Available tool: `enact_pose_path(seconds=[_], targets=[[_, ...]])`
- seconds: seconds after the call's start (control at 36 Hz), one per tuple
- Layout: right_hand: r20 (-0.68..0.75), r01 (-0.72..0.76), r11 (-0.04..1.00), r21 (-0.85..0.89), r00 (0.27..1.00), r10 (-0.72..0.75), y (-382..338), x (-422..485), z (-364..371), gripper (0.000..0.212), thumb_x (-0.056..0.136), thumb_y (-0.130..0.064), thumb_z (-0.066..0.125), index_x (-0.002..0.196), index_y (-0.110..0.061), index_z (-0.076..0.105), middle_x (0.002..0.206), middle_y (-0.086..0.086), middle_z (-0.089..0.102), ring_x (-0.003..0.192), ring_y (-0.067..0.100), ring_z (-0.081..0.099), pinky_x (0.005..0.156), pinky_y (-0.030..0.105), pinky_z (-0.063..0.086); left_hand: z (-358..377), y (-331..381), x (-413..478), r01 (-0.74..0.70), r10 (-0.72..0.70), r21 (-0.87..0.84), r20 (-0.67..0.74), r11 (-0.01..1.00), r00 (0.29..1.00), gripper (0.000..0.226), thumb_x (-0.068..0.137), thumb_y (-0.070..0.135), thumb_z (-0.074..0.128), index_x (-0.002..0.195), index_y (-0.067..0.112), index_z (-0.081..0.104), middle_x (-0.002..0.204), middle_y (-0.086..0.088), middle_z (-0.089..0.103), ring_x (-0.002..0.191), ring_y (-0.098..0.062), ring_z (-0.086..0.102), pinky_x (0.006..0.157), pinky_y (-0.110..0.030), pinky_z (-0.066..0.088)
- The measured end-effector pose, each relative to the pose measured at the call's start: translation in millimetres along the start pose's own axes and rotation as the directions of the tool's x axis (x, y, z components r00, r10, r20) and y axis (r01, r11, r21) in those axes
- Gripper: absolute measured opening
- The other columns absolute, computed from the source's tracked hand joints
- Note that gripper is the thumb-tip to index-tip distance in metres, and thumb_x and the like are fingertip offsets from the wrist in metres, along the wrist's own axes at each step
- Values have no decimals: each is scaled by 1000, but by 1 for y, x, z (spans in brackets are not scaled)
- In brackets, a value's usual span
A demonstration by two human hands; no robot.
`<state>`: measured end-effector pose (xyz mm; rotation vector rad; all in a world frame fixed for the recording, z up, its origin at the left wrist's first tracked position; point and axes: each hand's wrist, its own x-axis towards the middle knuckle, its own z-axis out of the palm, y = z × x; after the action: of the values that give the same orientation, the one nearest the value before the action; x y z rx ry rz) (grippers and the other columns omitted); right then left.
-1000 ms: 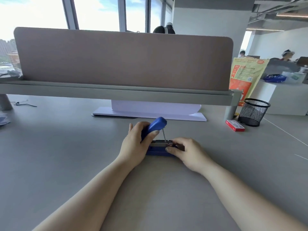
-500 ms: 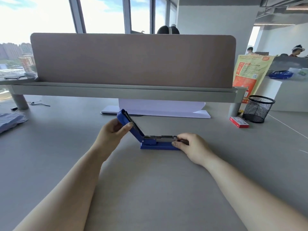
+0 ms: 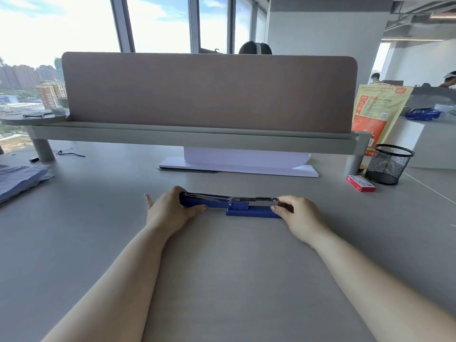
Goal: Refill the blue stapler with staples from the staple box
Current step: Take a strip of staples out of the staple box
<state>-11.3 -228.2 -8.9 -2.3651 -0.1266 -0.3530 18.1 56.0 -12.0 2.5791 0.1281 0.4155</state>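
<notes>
Both hands were clamped on the blue stapler (image 3: 249,209) mid-bench: left hand (image 3: 170,211) had swung the lid from half-raised to flat open, right hand (image 3: 294,213) pinned the front. Magazine lay exposed, ready for loading; staple box (image 3: 360,183) sat untouched, well apart to the right.

- stapler (image 3: 230,206) on surface (image 3: 222,280), centre, cover folded flat out to the left
- left hand (image 3: 170,211) on cover end, right hand (image 3: 299,215) on opposite end
- staple box (image 3: 360,183) far right on surface, just beside mesh cup (image 3: 387,164)
- divider panel (image 3: 209,92) behind stapler
- folded cloth (image 3: 17,178) at left edge
</notes>
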Motion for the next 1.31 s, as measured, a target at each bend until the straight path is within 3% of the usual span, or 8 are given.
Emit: enact_pose_path(seconds=[0.19, 0.33, 0.44, 0.58, 0.67, 0.94, 1.17, 1.31], targets=[[11, -32, 999, 25, 999, 32, -5, -4, -2, 18, 89, -30, 57, 93, -14, 65, 88, 10, 69, 84, 30, 59, 68, 32, 41, -1, 0, -1, -57, 54, 76, 40, 995, 998, 50, 71, 66, 58, 99, 26, 55, 102, 4, 59, 108, -21, 53, 115, -56, 6], [109, -78, 997, 7, 991, 77, -1, -8, -12, 36, 86, -31, 61, 120, -18, 58, 120, 0, 64, 107, 18, 58, 86, 26, 42, -6, 8, -6, -16, 9, 77, 89, 997, 996, 74, 70, 68, 58, 127, 24, 46, 134, -3, 51, 125, -24, 46, 116, -56, 3], [66, -153, 987, 39, 987, 150, 18, -9, -37, 44, 85, -36, 62, 126, -22, 54, 136, -2, 55, 124, 18, 50, 97, 28, 39, -12, 45, -21, -195, 198, 78, -38, 978, 979, 68, 77, 62, 56, 132, 23, 44, 141, -4, 46, 126, -28, 46, 118, -47, 0], [-95, -249, 968, 35, 963, 251, 58, -16, -83, 35, 84, -32, 63, 118, -21, 61, 128, 2, 62, 118, 19, 55, 96, 32, 43, 10, 116, -62, -579, 579, 9, 30, 815, 815, 44, 84, 49, 55, 120, 24, 55, 127, 4, 57, 118, -19, 48, 114, -41, 27], [-167, -313, 949, -34, 938, 303, 85, -25, -106, 34, 85, -28, 62, 118, -19, 60, 128, 4, 62, 119, 23, 55, 94, 32, 42, 40, 155, -81, -711, 705, -50, 202, 701, 680, 52, 85, 54, 50, 127, 24, 49, 137, 5, 49, 129, -16, 38, 115, -34, 23], [-175, -368, 867, -335, 929, 326, 127, -7, -121, 55, 85, -44, 55, 135, -23, 43, 152, 5, 32, 137, 27, 33, 112, 39, 30, 115, 231, -77, -666, 564, 12, 520, 746, 642, 68, 91, 59, 19, 147, 23, 10, 159, 7, 5, 146, -11, -1, 120, -37, -2], [-115, -355, 841, -409, 934, 338, 143, 38, -120, 73, 86, -56, 41, 147, -29, 13, 161, -6, 2, 147, 25, 12, 116, 46, 20, 123, 229, -75, -670, 568, 21, 511, 742, 645, 69, 89, 62, 16, 147, 27, 6, 159, 11, 1, 146, -8, -4, 120, -34, -2], [-72, -346, 807, -478, 931, 357, 145, 48, -120, 68, 88, -58, 32, 147, -30, 12, 160, -10, 8, 146, 24, 16, 115, 45, 16, 123, 228, -73, -676, 586, 11, 486, 737, 648, 68, 89, 62, 18, 147, 27, 10, 159, 11, 5, 146, -7, -2, 119, -31, 0]])
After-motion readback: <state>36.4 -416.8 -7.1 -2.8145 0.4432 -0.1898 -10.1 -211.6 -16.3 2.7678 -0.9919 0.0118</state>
